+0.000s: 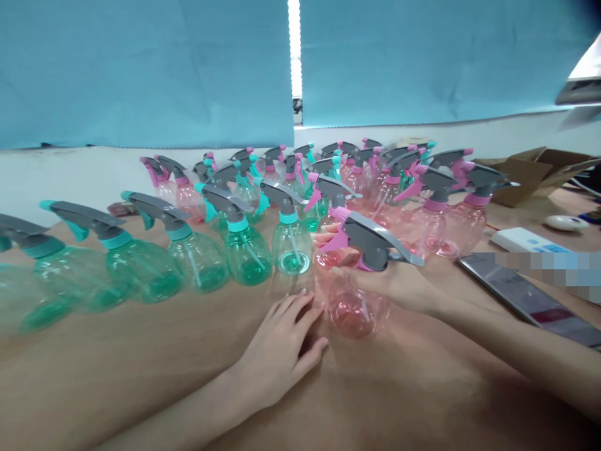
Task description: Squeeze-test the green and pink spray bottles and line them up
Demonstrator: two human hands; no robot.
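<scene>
A clear pink spray bottle [354,315] with a grey and pink trigger head stands right in front of me. My right hand [399,283] is wrapped round its neck, with the fingertips showing past the left side beneath the nozzle. Just left of the bottle's base, my left hand [284,344] lies on the wooden table with its fingers apart, holding nothing. Nearest beyond that hand is a green spray bottle [291,247] with a turquoise collar. It ends a row of several green bottles [248,257] running off to the left.
Many more pink and green spray bottles crowd the back, including a pink bottle [434,228] at right. A phone [526,297], a white box-shaped item [530,241], a white mouse [566,223] and an opened cardboard box [526,178] are on the right. Blue blinds [150,69] hang behind.
</scene>
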